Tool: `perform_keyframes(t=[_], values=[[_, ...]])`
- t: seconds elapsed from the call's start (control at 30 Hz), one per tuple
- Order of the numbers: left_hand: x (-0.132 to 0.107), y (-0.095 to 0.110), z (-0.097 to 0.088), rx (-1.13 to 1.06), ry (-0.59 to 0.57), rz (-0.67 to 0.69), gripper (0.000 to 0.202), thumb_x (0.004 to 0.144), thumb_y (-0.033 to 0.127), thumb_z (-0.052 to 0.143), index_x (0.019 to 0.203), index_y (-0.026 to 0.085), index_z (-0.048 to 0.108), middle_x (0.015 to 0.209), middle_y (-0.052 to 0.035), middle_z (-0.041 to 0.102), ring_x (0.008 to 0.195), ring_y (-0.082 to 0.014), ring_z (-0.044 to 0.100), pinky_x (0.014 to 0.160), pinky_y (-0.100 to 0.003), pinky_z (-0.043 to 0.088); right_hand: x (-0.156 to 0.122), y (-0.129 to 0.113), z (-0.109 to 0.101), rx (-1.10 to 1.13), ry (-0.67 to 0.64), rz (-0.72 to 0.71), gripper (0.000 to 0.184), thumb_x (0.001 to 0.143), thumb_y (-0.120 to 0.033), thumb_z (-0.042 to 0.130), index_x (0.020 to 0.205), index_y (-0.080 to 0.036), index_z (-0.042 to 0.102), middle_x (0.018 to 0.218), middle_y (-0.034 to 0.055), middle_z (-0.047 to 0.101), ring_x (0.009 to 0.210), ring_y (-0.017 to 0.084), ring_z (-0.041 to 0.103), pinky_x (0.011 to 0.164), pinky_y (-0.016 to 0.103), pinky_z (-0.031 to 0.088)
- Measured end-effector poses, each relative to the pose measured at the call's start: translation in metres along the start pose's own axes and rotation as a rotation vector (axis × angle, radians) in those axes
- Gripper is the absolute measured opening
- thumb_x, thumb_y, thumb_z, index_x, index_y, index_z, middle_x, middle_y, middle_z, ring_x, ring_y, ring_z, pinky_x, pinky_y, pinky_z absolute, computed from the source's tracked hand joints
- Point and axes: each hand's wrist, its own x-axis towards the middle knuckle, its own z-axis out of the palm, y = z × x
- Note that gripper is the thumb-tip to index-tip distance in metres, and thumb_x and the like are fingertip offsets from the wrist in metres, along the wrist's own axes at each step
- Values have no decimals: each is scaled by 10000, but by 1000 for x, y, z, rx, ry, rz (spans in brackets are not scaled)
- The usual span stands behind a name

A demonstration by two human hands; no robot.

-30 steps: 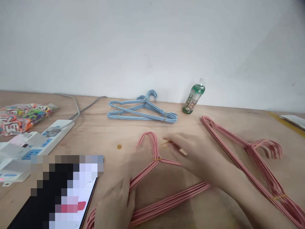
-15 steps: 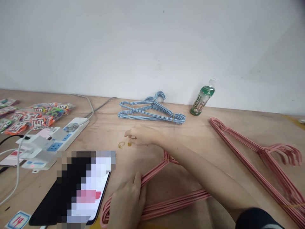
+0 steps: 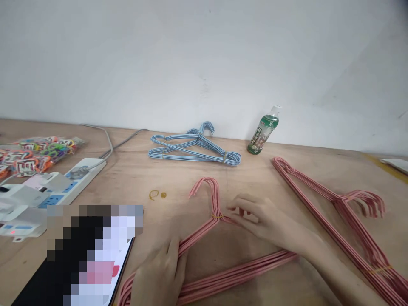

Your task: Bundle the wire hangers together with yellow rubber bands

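Observation:
A bundle of pink wire hangers (image 3: 216,276) lies on the table in front of me, a yellow rubber band (image 3: 218,216) around the neck below its hooks. My left hand (image 3: 159,272) is wrapped round the bundle's left shoulder and hides that part. At the right shoulder, close beside the neck, is my right hand (image 3: 255,214), its fingers curved and apart with nothing seen in them; whether the fingertips touch the wire I cannot tell. Two loose rubber bands, one a thin loop (image 3: 154,195) and one a small clump (image 3: 163,195), lie left of the hooks.
A second pink hanger bundle (image 3: 306,204) lies to the right and a blue hanger bundle (image 3: 194,156) by the wall. A green-labelled bottle (image 3: 263,134) leans there. A phone (image 3: 41,272), a power strip (image 3: 91,168), cables and bagged colourful items (image 3: 47,148) occupy the left.
My right hand has moved from beside the loose rubber bands back to the right of the hooks, uncovering them. My left hand stays on the hangers. The view has turned slightly right.

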Motion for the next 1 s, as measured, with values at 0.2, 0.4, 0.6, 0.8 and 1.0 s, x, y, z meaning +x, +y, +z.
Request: perform_keyframes(t=[0.2,0.4,0.6,0.8,1.0], values=[[-4,4,1,52,108,-40,246,853,129,425,903,205,654,761,-41,688,595,-185,630,530,-257,438,-8,0,18,228,-40,19,160,937,-146,445,975,-229,575,937,-3,621,808,107,567,722,231,444],[-5,0,3,40,326,44,203,857,178,434,909,197,630,720,-29,679,576,-171,626,520,-254,440,-19,5,15,166,-55,-70,210,943,-117,402,980,-218,583,908,10,620,780,103,558,707,226,432],[-4,3,-3,16,252,9,220,855,161,420,889,209,631,754,-30,692,609,-173,639,540,-262,444,-25,6,19,-113,-50,-133,223,911,-80,384,981,-199,559,852,27,611,720,128,529,671,260,416],[1,4,-3,-51,261,58,238,815,136,435,900,241,632,729,13,692,583,-150,644,530,-241,454,-27,5,20,-180,-27,3,148,925,-123,363,906,-210,481,777,5,606,613,126,518,575,257,385],[10,9,-6,-97,262,122,232,802,122,441,883,243,622,685,21,671,544,-153,628,497,-248,445,-23,11,19,-405,189,-34,107,884,-113,382,897,-202,440,570,-61,533,427,119,450,442,258,258]])
